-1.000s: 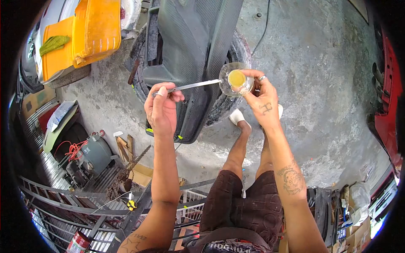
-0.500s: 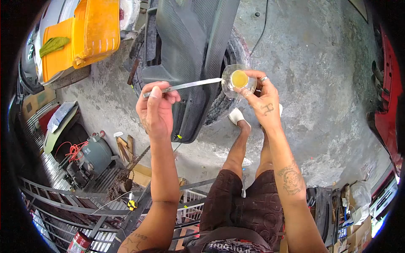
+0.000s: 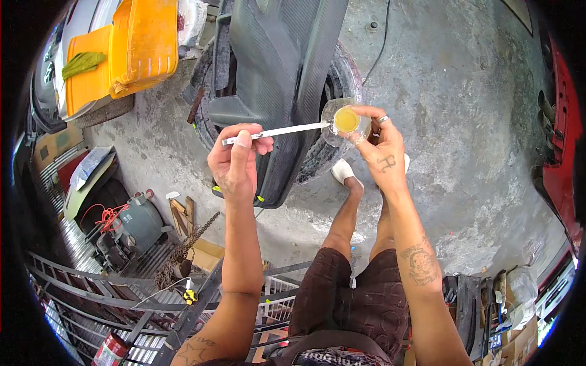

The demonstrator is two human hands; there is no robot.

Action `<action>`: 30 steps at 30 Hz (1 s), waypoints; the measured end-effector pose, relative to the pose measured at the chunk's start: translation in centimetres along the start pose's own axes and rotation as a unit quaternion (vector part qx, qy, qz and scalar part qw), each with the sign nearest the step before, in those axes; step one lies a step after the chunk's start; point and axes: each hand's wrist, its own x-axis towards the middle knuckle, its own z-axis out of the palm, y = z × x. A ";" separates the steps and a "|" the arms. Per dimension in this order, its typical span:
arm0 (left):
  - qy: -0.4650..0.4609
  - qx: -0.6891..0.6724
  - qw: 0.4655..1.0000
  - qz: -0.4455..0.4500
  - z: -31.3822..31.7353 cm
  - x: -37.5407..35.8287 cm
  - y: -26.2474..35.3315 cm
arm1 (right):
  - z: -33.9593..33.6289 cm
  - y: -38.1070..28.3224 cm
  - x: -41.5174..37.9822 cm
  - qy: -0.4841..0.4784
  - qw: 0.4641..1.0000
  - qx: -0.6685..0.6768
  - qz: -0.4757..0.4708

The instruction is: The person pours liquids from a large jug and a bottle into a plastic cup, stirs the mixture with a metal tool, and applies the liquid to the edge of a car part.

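Note:
Pinched between the thumb and fingers of my left hand (image 3: 235, 160) is a thin, flat, whitish stirring stick (image 3: 290, 130). It points right, and its tip is at the near wall of a clear plastic cup (image 3: 331, 111). My right hand (image 3: 383, 146) grips this cup by its right side, with fingers and thumb around it. Yellowish liquid (image 3: 347, 120) shows at the bottom of the cup. Beneath both hands lies a black carbon-patterned car body panel (image 3: 268, 79), resting over a tyre (image 3: 350, 76).
Orange plastic bin (image 3: 143, 46) with a green cloth (image 3: 83, 63) at upper left. A grey compressor tank (image 3: 135, 221) and a rusty chain (image 3: 183, 250) lie to the left. Metal railing (image 3: 91, 290) runs along the lower left. A red car part (image 3: 561, 134) stands at right.
My left hand has moved slightly right and down with the stick, which now lies more level. The stick's tip has shifted right along the cup. My right hand still holds the cup.

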 end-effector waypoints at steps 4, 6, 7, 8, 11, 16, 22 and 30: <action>0.027 -0.010 1.000 -0.004 0.0 -0.2 -0.2 | 0.2 0.4 0.0 0.001 1.000 0.014 -0.003; 0.025 -0.019 0.999 0.004 0.0 0.0 -0.2 | 0.3 0.1 -0.1 0.003 1.000 0.010 -0.007; 0.044 -0.025 0.999 0.019 0.0 0.2 -0.2 | 0.4 -0.1 -0.2 0.002 1.000 0.012 0.001; 0.063 -0.031 0.997 0.034 0.1 0.5 0.0 | 0.3 -0.4 -0.3 0.002 1.000 0.013 0.008; 0.117 -0.012 0.991 0.059 0.6 2.1 1.4 | 0.1 -0.1 -0.6 0.008 0.999 0.042 0.015; 0.151 0.145 0.973 0.100 1.9 5.6 2.4 | -1.2 1.4 -1.4 0.021 0.998 0.056 0.022; 0.049 0.190 0.979 0.054 0.1 7.3 0.7 | -3.8 3.5 -1.1 0.045 0.993 0.112 0.010; -0.023 0.228 0.973 -0.007 -0.7 8.3 0.2 | -8.2 2.8 -0.6 0.023 0.995 0.080 0.057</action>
